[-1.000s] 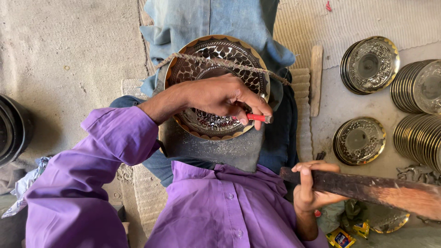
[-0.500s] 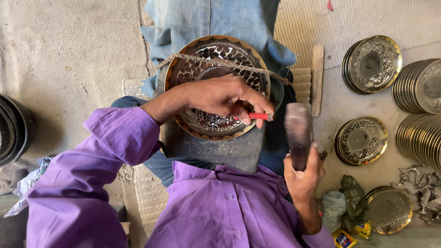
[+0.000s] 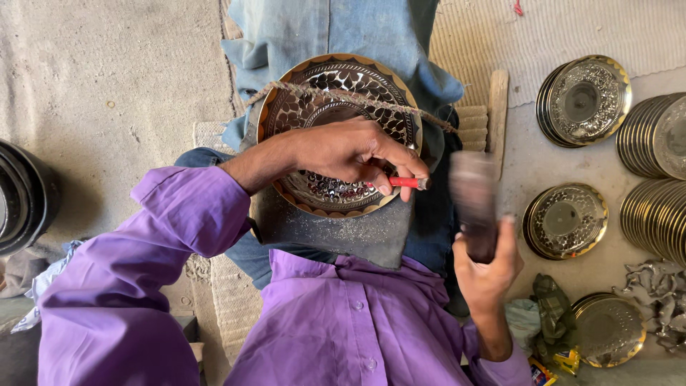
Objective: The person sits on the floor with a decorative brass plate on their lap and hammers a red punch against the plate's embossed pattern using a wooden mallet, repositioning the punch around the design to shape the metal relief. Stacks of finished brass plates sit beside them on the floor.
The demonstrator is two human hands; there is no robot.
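here, the left hand (image 3: 350,154) is lying across an engraved metal plate (image 3: 336,96), its grip pinching a small red-handled punch (image 3: 406,183) between thumb and fingertips, with the tip of the punch pointing toward the right edge of the plate. the plate, dark in the middle with a gold scalloped rim, is resting on a grey slab (image 3: 336,232) that is sitting in the person's lap, just above the purple shirt (image 3: 343,322). a twisted cord (image 3: 350,96) is running across the upper part of the plate.

the right hand (image 3: 489,268) is holding a hammer (image 3: 473,204) upright, its grip wrapped closed around the dark handle; the head is blurring with motion just beside the end of the punch, and whether the two are touching is impossible to tell.

to the right, on the pale floor (image 3: 522,164), more round decorated plates are lying: a stack (image 3: 584,100) near the top, a single one (image 3: 564,220) lower down, and ribbed stacks (image 3: 657,214) along the edge. a wooden stick (image 3: 497,107) is lying between the lap and those plates. dark round pans (image 3: 25,196) are sitting at the far left.
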